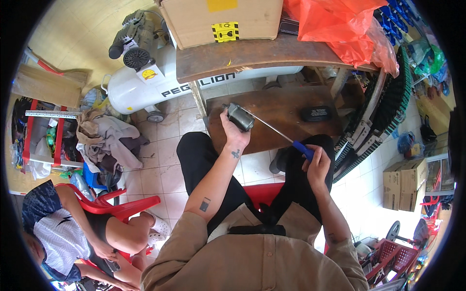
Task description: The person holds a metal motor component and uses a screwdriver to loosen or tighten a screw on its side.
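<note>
In my left hand (235,132) is a small grey metal motor (240,118), held up over the low brown wooden shelf with my fingers wrapped round it. My right hand (318,165) grips the blue handle of a long screwdriver (302,149). Its thin shaft slants up and left, and the tip reaches the top edge of the motor; whether it sits in a screw is too small to tell. A black oblong case (316,113) lies on the wooden shelf (272,138), beyond my right hand.
A bench (208,63) bears a cardboard box (223,22) and red plastic bags (335,24). Behind stands a white air compressor (136,92). A ribbed black track (374,121) leans at right. On the left, a person (73,228) sits in a red chair (116,206) near piled cloths (99,136).
</note>
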A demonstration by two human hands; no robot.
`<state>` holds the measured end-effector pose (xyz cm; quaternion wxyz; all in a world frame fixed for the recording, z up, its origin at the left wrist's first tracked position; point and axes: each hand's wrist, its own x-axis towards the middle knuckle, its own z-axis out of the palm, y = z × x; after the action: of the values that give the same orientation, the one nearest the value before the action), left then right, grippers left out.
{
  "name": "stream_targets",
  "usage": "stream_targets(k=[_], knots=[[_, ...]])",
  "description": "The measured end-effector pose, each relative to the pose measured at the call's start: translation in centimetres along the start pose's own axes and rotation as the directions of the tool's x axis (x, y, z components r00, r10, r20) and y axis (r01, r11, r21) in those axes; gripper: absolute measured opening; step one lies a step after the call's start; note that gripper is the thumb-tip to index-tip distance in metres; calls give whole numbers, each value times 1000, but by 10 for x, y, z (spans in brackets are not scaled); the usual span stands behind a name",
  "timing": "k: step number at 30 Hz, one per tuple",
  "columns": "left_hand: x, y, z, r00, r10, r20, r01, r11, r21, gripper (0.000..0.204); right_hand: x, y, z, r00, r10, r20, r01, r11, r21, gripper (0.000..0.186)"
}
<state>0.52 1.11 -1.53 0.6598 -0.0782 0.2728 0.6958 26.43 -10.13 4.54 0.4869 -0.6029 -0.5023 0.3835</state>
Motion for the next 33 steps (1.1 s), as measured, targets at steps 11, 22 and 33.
stream_targets(k=[11, 22, 33], knots=[[5, 2, -3, 1000, 9, -4, -10, 998, -66, 42, 0, -5, -3, 936, -273, 224, 259, 962, 90, 45], [3, 3, -1, 1000, 21, -6, -21, 999, -40, 41, 3, -1, 8, 947, -311, 85, 309, 951, 33, 41], [7, 3, -4, 1000, 5, -3, -6, 998, -65, 41, 5, 6, 8, 963, -251, 100, 221, 945, 241, 41]])
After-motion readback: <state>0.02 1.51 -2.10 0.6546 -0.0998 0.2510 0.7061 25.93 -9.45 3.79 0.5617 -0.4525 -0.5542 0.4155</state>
